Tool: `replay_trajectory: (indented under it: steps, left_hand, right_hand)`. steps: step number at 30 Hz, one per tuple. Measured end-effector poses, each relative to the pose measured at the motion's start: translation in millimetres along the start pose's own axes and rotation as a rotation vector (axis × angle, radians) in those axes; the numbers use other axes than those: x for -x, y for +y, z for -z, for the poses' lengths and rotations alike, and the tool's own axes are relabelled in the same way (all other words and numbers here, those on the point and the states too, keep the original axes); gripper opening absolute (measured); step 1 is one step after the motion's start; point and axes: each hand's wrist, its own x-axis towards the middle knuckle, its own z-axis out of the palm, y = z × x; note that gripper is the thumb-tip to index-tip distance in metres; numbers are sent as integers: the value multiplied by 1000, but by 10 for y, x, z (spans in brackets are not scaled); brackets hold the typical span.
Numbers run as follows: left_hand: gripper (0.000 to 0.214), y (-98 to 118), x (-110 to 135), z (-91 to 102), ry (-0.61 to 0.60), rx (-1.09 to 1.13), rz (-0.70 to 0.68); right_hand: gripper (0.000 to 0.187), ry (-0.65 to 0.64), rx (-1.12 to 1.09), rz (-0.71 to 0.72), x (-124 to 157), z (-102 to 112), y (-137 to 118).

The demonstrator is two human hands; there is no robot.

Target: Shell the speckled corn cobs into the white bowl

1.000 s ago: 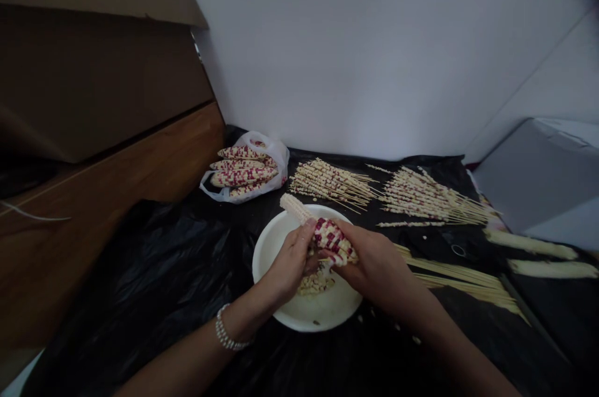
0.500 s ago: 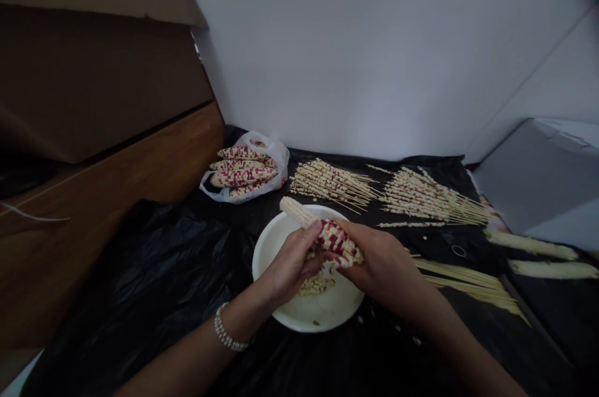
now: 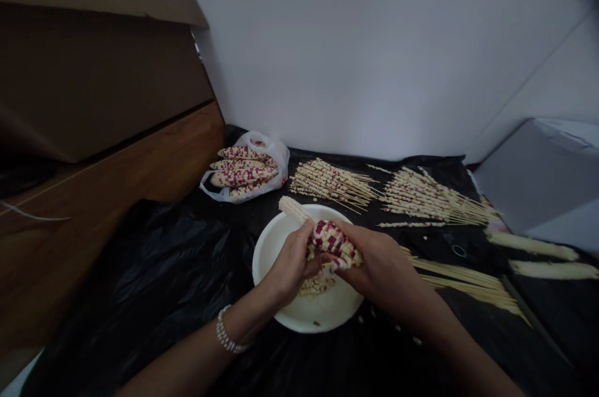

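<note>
Two hands hold a corn cob [image 3: 330, 238] over the white bowl [image 3: 262, 259].
The cob lies slanted, with the bare tip far-left and the kernelled end near-right. The right hand [image 3: 377, 259] closes its grip around the kernelled end. The left hand [image 3: 290, 263] grips the middle, thumb against the kernels. Loose kernels [image 3: 318, 284] lie in the bowl below.

I see a plain white wall [image 3: 374, 41] ahead, softly and evenly lit (dimmer toward the left). A big brown cardboard box [image 3: 93, 72] sits at left above a brown wooden board [image 3: 116, 197]. Crinkled black plastic sheeting [image 3: 163, 259] covers the surface, and a pale grey box [image 3: 538, 178] stands at right.
</note>
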Motion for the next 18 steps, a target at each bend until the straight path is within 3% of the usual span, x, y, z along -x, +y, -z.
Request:
replay_trajectory:
  steps: [4,7,10,18]
  left_hand:
    - [50,-41,-33,18,-107,77,87]
    - [42,-84,-62,28,-75,100,78]
    - [39,-110,-80,47,-18,122,86]
    - [39,-38,-40,90,-101,199,195]
  right_hand:
    - [52,31,221,23,24,-53,-37]
    - [50,47,299,68,35,-101,-69]
    - [49,58,264,72,38,-110,-65]
    - [53,1,89,36,17,45,21]
